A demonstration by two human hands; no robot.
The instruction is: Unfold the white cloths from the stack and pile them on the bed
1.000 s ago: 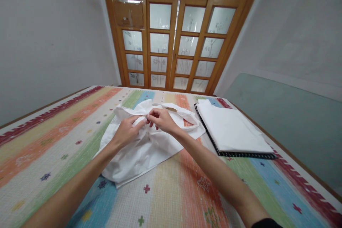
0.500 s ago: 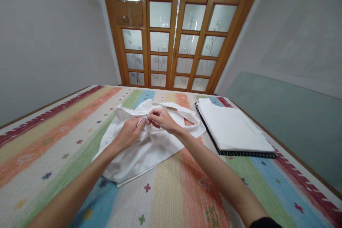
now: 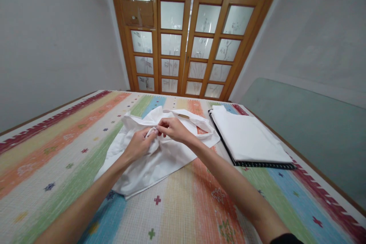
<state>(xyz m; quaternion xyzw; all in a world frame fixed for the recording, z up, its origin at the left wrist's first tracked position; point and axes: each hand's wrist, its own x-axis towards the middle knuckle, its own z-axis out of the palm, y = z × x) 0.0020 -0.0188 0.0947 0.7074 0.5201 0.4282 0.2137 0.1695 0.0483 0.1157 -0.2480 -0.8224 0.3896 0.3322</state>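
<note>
A white cloth bag (image 3: pixel 171 159) with a strap-like loop lies crumpled on the patterned tablecloth (image 3: pixel 177 213). Its loop opens toward the right, and the tablecloth's stripes show through it. My left hand (image 3: pixel 141 142) is closed on a bunched fold of the bag, thumb on top. Close against it, my right hand (image 3: pixel 171 129) pinches the same gathered fabric between thumb and fingers. The fingertips of both hands nearly meet. What exactly lies between them is too small to make out.
To the right, folded white fabric (image 3: pixel 253 137) rests on a black item with a white-dotted edge (image 3: pixel 264 165). A pale green panel (image 3: pixel 309 122) stands along the table's right side. Wooden doors with glass panes (image 3: pixel 185 45) are beyond the far edge.
My left hand has shifted very slightly, and the fold in its grip bulges a little more. My right hand stays at nearly the same spot, still pinching.
</note>
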